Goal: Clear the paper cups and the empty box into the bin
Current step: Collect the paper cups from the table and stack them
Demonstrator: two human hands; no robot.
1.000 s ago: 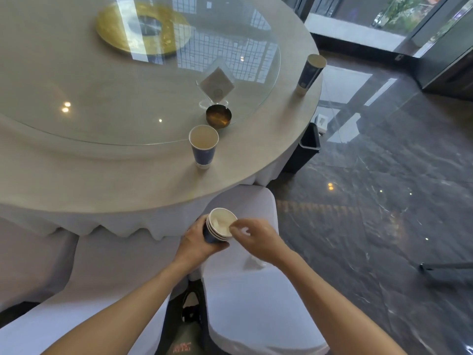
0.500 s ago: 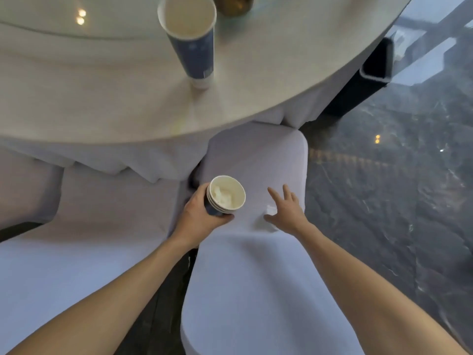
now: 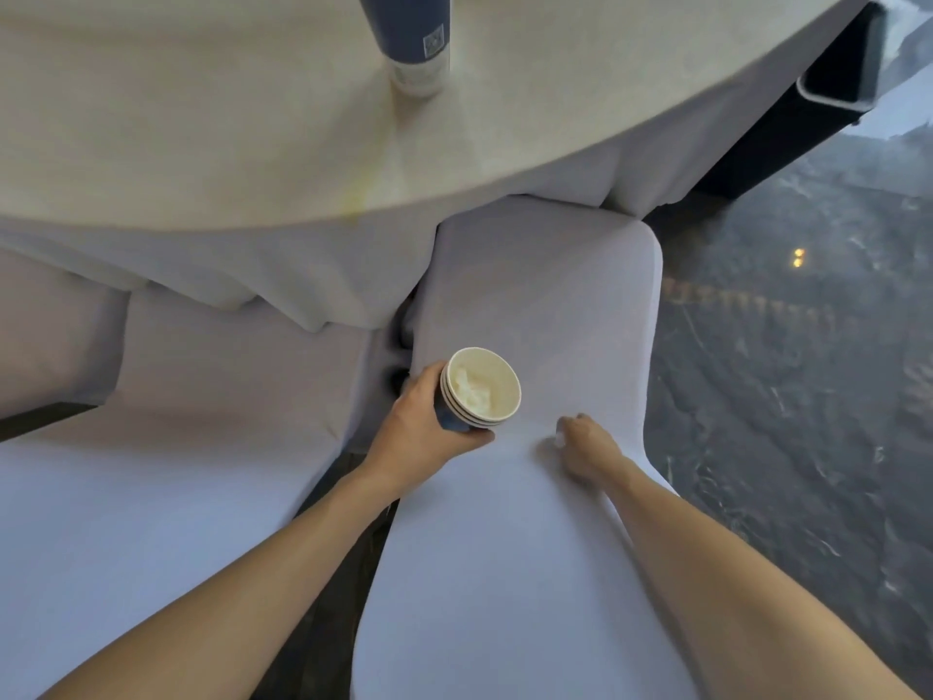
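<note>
My left hand [image 3: 421,424] grips a stack of nested blue paper cups [image 3: 479,389] with white rims, holding it over the white-covered chair seat [image 3: 545,305]. Something pale and crumpled lies inside the top cup. My right hand [image 3: 583,444] is down on the chair seat to the right of the stack, its fingers curled on a small white scrap [image 3: 559,439]. Another blue paper cup [image 3: 411,40] stands on the round table [image 3: 202,144] above; its top is cut off by the frame. No box is in view.
A black bin [image 3: 787,123] stands on the dark marble floor at the upper right, beside the table's edge. A second white-covered chair [image 3: 166,447] sits to the left. The white tablecloth [image 3: 282,275] hangs down between table and chairs.
The view has dropped closer to the chair. My right hand left the cup stack, reached to the chair seat, and its spread fingers have now curled onto the white scrap. The left hand keeps the stack.
</note>
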